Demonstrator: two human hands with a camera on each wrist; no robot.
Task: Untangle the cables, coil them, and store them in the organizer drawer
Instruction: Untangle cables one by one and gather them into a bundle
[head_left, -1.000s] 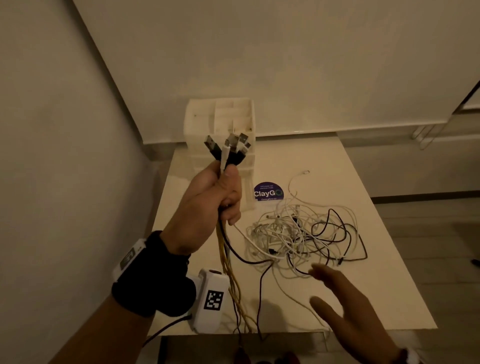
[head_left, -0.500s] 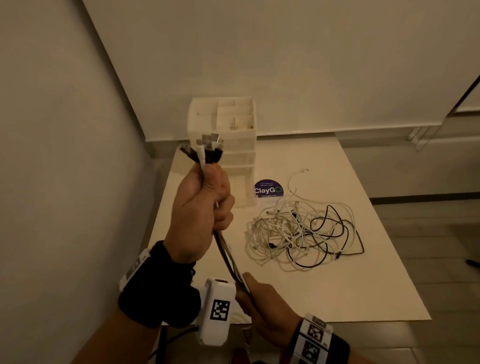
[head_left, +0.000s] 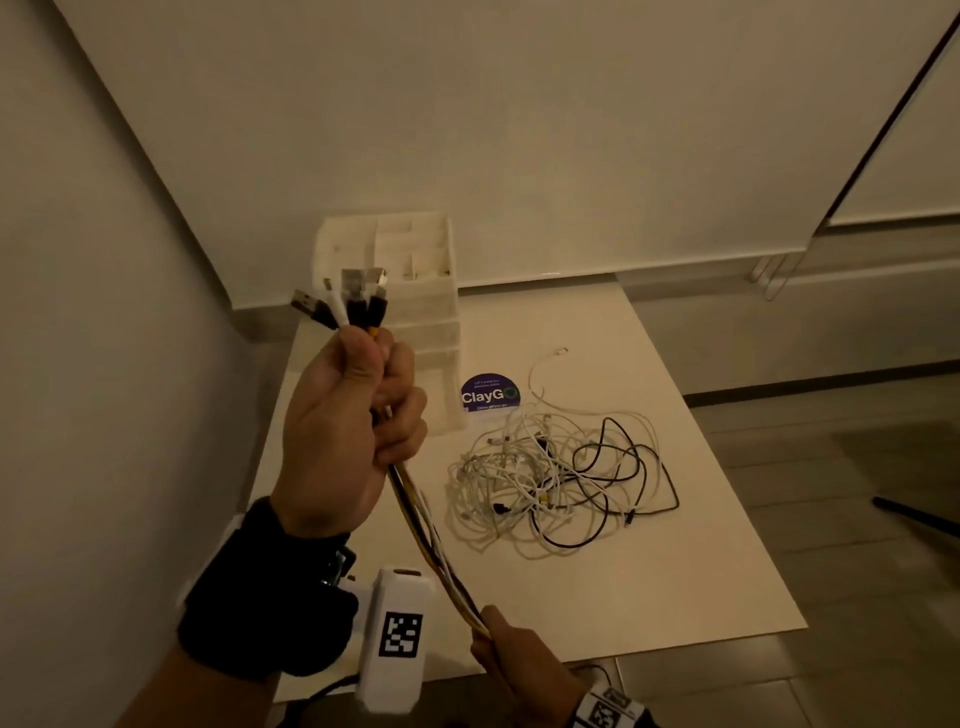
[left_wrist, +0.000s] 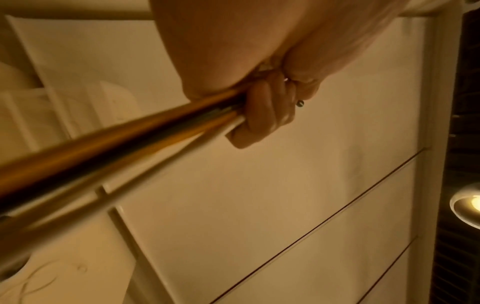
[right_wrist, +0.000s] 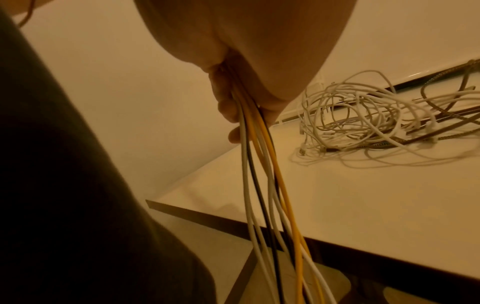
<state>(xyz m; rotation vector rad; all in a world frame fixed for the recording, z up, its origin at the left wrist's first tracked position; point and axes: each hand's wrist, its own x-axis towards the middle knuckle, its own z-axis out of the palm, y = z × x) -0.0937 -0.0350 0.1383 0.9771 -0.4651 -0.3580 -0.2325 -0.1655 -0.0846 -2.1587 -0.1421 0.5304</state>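
My left hand (head_left: 358, 415) is raised above the table's left side and grips a bundle of cables (head_left: 431, 535) of yellow, white and black just below their USB plugs (head_left: 353, 296), which stick up out of the fist. The bundle runs taut down to my right hand (head_left: 511, 649) near the table's front edge, which is closed round it (right_wrist: 249, 115); below that hand the cables hang past the edge (right_wrist: 272, 205). A tangled pile of white and black cables (head_left: 561, 478) lies on the table. The white organizer drawer unit (head_left: 415, 291) stands at the back left.
A round purple ClayGo sticker (head_left: 489, 393) lies on the white table (head_left: 649, 587) between the organizer and the pile. Walls close in on the left and behind. Tiled floor lies to the right, with a dark rod (head_left: 914, 519) on it.
My right hand went from open above the pile to closed round the hanging bundle below my left hand. The bundle is now pulled straight, and the left hand has lifted slightly.
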